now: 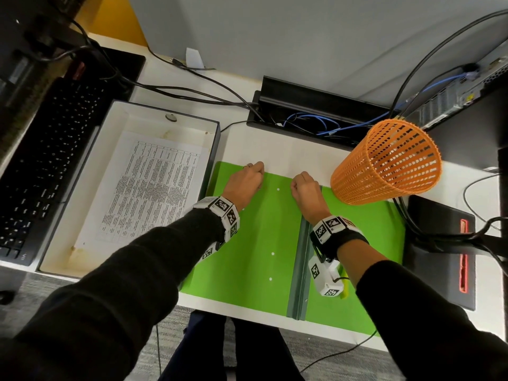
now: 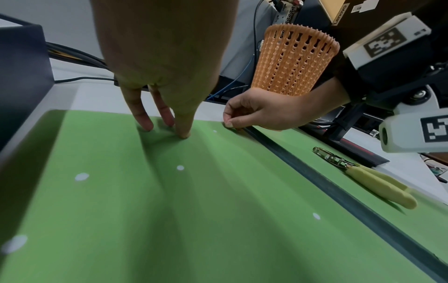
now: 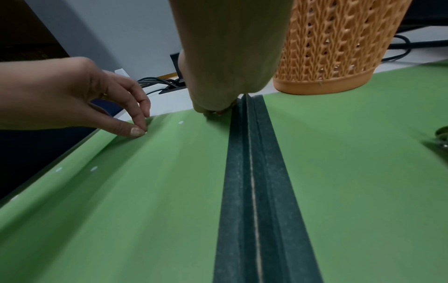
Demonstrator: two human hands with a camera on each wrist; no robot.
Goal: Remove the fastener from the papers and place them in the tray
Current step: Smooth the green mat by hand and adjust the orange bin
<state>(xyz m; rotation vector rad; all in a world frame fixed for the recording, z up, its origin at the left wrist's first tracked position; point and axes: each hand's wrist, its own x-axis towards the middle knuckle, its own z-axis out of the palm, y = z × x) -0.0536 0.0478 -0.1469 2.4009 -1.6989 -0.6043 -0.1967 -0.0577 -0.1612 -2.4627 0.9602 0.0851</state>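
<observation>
Black keyboard (image 1: pixel 41 166) at far left of the bench (image 1: pixel 275 144), then the tray (image 1: pixel 82 188) just beside it — dark-walled, white inside, with a printed sheet (image 1: pixel 151 185) lying flat in it. Right of the tray an open green folder (image 1: pixel 247 243) lies flat on the bench, white punch holes showing on its left leaf and a dark green spine (image 1: pixel 301 270) down the middle. Left hand (image 1: pixel 244 180) sits at the far edge of the left leaf, fingertips (image 2: pixel 185 134) pressed down on the green surface, fingers fairly straight, holding nothing. Right hand (image 1: pixel 305 188) is just beside the spine's far end, fingers curled with thumb and forefinger pinched together at the folder edge — cannot tell what, if anything, is between them; no fastener is made out. Yellow-handled pliers-like tool (image 2: pixel 368 178) lies on the right leaf, near the right wrist. Orange mesh basket (image 1: pixel 384 163) stands on the folder's far right corner. Black cables (image 1: pixel 192 92) and a cable trough (image 1: pixel 316 114) run along the back of the bench.
</observation>
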